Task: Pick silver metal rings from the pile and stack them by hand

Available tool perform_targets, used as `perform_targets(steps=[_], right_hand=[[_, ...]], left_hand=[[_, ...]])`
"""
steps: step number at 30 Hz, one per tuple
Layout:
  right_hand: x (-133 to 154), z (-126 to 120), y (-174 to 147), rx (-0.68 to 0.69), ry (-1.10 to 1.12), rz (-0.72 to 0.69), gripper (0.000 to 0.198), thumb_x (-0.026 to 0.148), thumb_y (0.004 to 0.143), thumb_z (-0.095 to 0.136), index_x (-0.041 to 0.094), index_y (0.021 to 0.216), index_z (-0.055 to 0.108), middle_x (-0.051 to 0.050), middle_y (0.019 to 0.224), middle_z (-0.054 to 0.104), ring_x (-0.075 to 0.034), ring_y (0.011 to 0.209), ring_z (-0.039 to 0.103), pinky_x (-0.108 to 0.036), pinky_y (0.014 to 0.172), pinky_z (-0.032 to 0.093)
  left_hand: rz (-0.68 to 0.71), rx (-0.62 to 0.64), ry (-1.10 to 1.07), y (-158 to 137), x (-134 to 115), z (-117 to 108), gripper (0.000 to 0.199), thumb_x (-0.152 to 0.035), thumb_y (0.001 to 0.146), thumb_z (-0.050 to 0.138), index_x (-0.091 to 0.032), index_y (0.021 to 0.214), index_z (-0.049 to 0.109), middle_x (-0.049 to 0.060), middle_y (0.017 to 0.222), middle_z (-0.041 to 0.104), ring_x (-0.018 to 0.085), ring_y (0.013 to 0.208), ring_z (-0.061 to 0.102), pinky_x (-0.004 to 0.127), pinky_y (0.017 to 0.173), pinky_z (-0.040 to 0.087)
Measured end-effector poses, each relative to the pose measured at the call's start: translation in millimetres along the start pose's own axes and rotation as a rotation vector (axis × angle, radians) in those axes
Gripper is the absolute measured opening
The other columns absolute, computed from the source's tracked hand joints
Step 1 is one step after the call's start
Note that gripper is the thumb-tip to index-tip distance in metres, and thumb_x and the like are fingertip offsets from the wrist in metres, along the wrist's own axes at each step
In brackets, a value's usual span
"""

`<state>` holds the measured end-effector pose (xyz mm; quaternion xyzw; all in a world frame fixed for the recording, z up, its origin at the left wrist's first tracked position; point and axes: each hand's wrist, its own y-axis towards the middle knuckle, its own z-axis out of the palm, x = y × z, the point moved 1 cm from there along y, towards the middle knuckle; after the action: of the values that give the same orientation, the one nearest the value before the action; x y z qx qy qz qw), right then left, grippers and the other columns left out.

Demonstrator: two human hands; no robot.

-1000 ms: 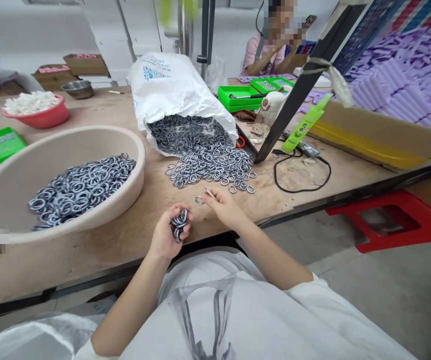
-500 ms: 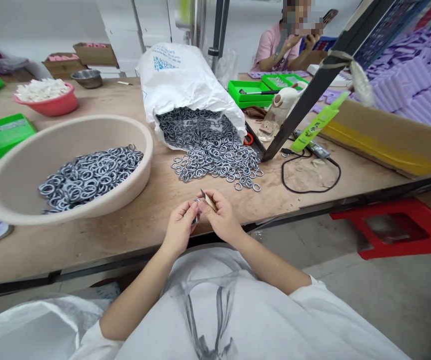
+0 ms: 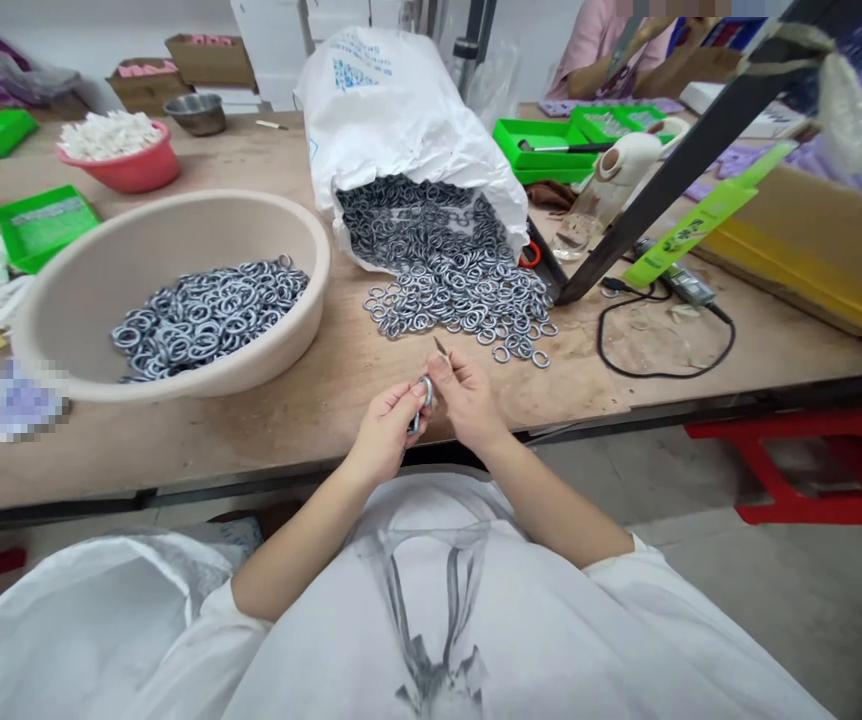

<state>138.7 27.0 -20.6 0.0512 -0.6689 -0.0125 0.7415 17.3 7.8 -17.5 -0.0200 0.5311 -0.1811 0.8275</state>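
Observation:
My left hand point(image 3: 387, 428) is closed on grey rings point(image 3: 425, 391), one standing up at the fingertips and another lower in the palm. Beside it, my right hand point(image 3: 468, 405) is closed round a small knife, whose dark pointed blade point(image 3: 440, 346) sticks up past the fingers; its handle is mostly hidden. The two hands are slightly apart at the table's front edge. Just beyond them, a heap of loose grey rings point(image 3: 461, 300) spills from a white sack point(image 3: 408, 110) lying on its side. To the left, a wide beige basin point(image 3: 266, 375) holds many similar rings.
A slanted dark metal post point(image 3: 656, 200) rises at the right, near a green tube point(image 3: 701, 230) and a black cable point(image 3: 626, 372). A red bowl point(image 3: 131, 175) and green trays point(image 3: 45, 225) stand at the left. A red stool point(image 3: 738, 430) is below; a person in pink sits behind.
My hands have drawn slightly apart, the knife's blade leaving the ring, which now shows more fully in the left fingers. The camera view has shifted, moving the scene right and up.

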Motion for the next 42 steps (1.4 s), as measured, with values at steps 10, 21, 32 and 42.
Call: perform_targets(steps=[10,21,32,42], right_hand=[[13.6,-13.9,-20.1,0.162,-0.754,-0.401,0.038,0.049,0.100,0.043,0.021,0.083,0.063,-0.004,0.076,0.064,-0.016,0.071,0.055,-0.029,0.067,0.036],[13.2,-14.5,-20.1,0.166,-0.869,-0.419,0.044,0.051,0.098,0.044,0.021,0.069,0.056,-0.002,0.064,0.056,-0.014,0.060,0.046,-0.029,0.061,0.029],[0.7,-65.9,33.1,-0.174,-1.317,0.051,0.034,0.047,0.097,0.049,0.020,0.105,0.068,-0.010,0.099,0.073,-0.024,0.084,0.064,-0.029,0.066,0.036],[-4.1,-69.3,43.8,-0.185,-1.473,0.178,0.030,0.036,0.097,0.050,0.018,0.119,0.062,-0.017,0.117,0.068,-0.031,0.098,0.067,-0.038,0.079,0.044]], left_hand=[[-0.082,-0.016,-0.089,1.6,-4.6,-8.6,0.036,-0.043,0.073,0.072,-0.018,0.069,0.046,-0.007,0.049,0.043,0.002,0.037,0.027,0.016,0.036,0.016],[-0.136,-0.026,-0.099,0.8,-4.9,-6.2,0.033,-0.041,0.072,0.072,-0.019,0.074,0.048,-0.008,0.047,0.042,0.002,0.035,0.026,0.016,0.037,0.015],[-0.154,0.045,-0.077,-7.3,-6.3,-14.1,0.035,-0.041,0.071,0.074,-0.016,0.063,0.051,-0.006,0.049,0.041,0.002,0.037,0.030,0.016,0.037,0.017],[-0.128,-0.125,-0.159,5.9,-14.4,-29.1,0.023,-0.024,0.061,0.064,-0.018,0.084,0.060,-0.004,0.054,0.054,0.007,0.037,0.039,0.016,0.034,0.023]])
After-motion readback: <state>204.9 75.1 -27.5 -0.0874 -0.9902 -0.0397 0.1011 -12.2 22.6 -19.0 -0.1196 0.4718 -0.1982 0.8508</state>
